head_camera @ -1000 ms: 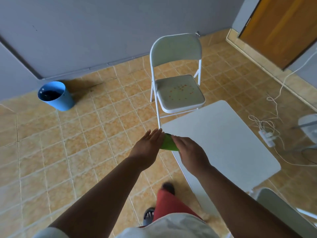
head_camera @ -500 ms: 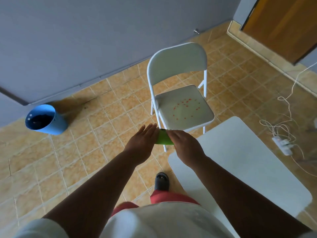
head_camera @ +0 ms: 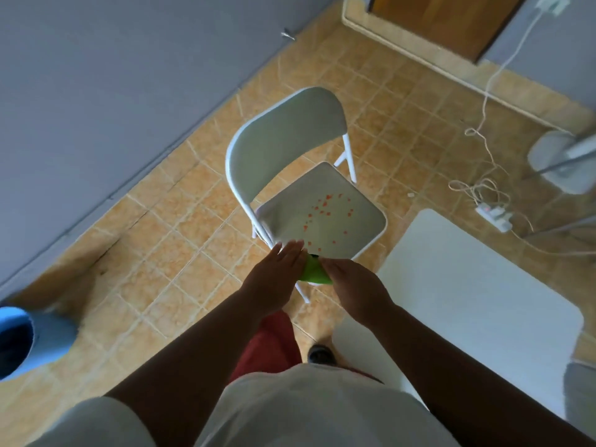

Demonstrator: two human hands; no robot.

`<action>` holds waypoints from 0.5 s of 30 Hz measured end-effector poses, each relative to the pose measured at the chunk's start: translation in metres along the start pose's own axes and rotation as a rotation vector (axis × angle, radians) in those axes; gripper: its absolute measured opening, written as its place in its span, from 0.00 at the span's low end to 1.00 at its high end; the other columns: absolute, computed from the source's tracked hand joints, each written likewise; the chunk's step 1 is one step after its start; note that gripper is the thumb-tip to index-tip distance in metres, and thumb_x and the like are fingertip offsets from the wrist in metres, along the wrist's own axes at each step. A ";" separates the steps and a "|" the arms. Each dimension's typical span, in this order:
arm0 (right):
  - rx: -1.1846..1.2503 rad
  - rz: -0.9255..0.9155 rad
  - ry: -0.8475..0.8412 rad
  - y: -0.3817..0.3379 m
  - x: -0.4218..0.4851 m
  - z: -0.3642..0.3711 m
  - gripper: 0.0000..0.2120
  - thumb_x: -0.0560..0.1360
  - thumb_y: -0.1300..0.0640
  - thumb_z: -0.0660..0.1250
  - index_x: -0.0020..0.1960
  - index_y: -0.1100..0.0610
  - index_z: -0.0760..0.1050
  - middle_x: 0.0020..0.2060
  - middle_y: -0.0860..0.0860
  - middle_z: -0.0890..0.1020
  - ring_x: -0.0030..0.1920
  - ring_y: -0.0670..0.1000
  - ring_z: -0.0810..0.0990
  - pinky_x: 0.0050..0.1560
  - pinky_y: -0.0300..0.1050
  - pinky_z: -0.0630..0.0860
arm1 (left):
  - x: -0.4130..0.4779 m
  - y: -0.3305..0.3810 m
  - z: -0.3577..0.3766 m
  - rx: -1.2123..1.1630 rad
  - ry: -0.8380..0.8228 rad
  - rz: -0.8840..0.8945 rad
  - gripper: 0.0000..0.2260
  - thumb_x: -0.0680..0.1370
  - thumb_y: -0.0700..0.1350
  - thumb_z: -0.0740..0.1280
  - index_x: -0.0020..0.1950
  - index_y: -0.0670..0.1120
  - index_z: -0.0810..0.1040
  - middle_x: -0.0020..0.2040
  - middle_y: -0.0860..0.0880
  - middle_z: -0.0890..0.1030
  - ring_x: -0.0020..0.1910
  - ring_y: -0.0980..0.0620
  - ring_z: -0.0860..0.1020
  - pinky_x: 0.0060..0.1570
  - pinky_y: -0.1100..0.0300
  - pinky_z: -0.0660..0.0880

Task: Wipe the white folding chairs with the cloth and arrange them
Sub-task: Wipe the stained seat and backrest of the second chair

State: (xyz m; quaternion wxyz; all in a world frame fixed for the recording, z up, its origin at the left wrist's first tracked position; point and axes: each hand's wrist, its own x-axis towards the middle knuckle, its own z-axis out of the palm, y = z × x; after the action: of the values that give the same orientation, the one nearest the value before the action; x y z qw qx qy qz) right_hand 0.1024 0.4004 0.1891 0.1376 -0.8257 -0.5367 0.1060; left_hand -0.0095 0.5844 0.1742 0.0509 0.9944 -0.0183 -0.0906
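Observation:
A white folding chair [head_camera: 283,137] stands unfolded on the tiled floor ahead of me, its seat [head_camera: 358,221] dotted with several small orange-red spots. Just in front of the seat's near edge I hold a folded green cloth [head_camera: 312,271] between both hands. My right hand [head_camera: 351,282] grips the cloth from the right. My left hand [head_camera: 274,279] lies flat against its left side with the fingers stretched out. Most of the cloth is hidden by the hands.
A white table [head_camera: 477,304] stands to the right of the chair. A blue bucket [head_camera: 29,340] sits at the left edge. A power strip [head_camera: 493,214] with loose white cables lies on the floor at right, near a fan base [head_camera: 561,159]. A grey wall runs along the left.
I have stepped closer to the chair and the view has tilted; the chair now sits nearer and directly beyond my hands. The hands keep the same hold on the green cloth.

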 end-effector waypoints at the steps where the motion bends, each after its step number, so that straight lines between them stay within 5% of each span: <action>1: 0.016 0.041 -0.007 -0.001 0.006 0.003 0.20 0.76 0.60 0.63 0.67 0.60 0.72 0.53 0.56 0.82 0.50 0.55 0.81 0.50 0.48 0.80 | 0.009 -0.012 0.002 -0.010 -0.032 0.043 0.28 0.69 0.36 0.61 0.71 0.35 0.71 0.70 0.35 0.73 0.70 0.38 0.73 0.67 0.41 0.71; 8: 0.106 0.286 -0.052 0.014 0.042 0.053 0.34 0.68 0.64 0.74 0.71 0.53 0.68 0.58 0.56 0.80 0.53 0.56 0.81 0.48 0.47 0.80 | 0.081 -0.065 0.054 0.040 -0.130 0.305 0.25 0.70 0.39 0.59 0.68 0.38 0.76 0.67 0.37 0.77 0.67 0.40 0.76 0.65 0.44 0.72; 12: 0.156 0.346 -0.070 0.053 0.067 0.112 0.30 0.70 0.65 0.72 0.70 0.54 0.69 0.58 0.57 0.81 0.52 0.58 0.81 0.48 0.51 0.81 | 0.117 -0.083 0.118 -0.054 -0.170 0.246 0.28 0.74 0.38 0.46 0.70 0.36 0.71 0.71 0.35 0.72 0.70 0.38 0.72 0.68 0.42 0.68; 15: 0.214 0.389 -0.101 0.090 0.084 0.169 0.31 0.69 0.66 0.71 0.70 0.52 0.69 0.59 0.56 0.80 0.55 0.59 0.79 0.51 0.54 0.80 | 0.145 -0.094 0.179 -0.127 -0.167 0.208 0.27 0.72 0.37 0.48 0.66 0.35 0.75 0.66 0.35 0.76 0.65 0.36 0.77 0.62 0.40 0.73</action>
State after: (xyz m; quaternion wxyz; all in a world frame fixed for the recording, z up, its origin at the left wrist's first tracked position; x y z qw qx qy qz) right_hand 0.1586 0.4618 -0.0031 0.1744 -0.8881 -0.3590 0.2280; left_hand 0.1030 0.6540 -0.0364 0.1209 0.9710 -0.1196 -0.1682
